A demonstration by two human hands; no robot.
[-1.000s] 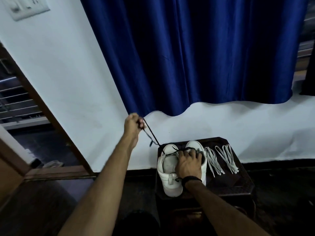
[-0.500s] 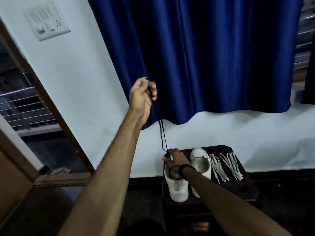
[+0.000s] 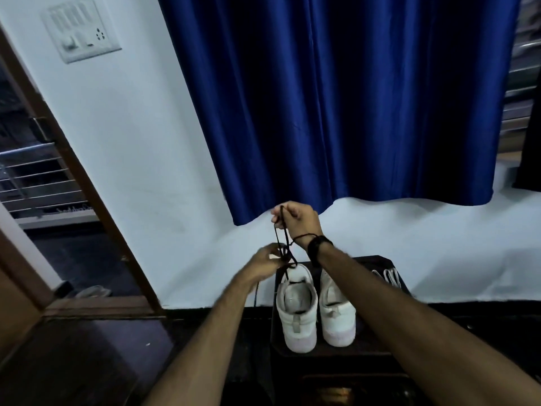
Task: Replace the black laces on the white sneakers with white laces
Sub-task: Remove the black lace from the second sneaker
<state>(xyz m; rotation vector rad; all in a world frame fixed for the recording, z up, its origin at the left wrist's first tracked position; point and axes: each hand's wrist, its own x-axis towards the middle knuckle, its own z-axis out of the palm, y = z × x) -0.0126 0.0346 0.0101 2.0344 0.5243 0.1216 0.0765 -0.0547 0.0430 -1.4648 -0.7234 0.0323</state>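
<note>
Two white sneakers stand heel-toward-me on a small dark table [image 3: 377, 351]: the left sneaker [image 3: 297, 310] and the right sneaker [image 3: 336, 312]. A black lace [image 3: 282, 240] hangs in the air above the left sneaker. My right hand [image 3: 297, 219] pinches the lace's upper part, raised above the shoes. My left hand [image 3: 268, 260] grips the lace lower down, just left of the left sneaker's toe; a loose end trails down past it. White laces [image 3: 390, 276] lie on the table, partly hidden behind my right forearm.
A blue curtain [image 3: 351, 98] hangs on the white wall behind the table. A wooden door frame [image 3: 73, 159] and open doorway are at the left, with a switch panel [image 3: 79, 30] above. The floor around the table is dark.
My left hand came down from high by the curtain to just above the left sneaker. My right hand left the shoe and rose, now pinching the black lace's upper part.
</note>
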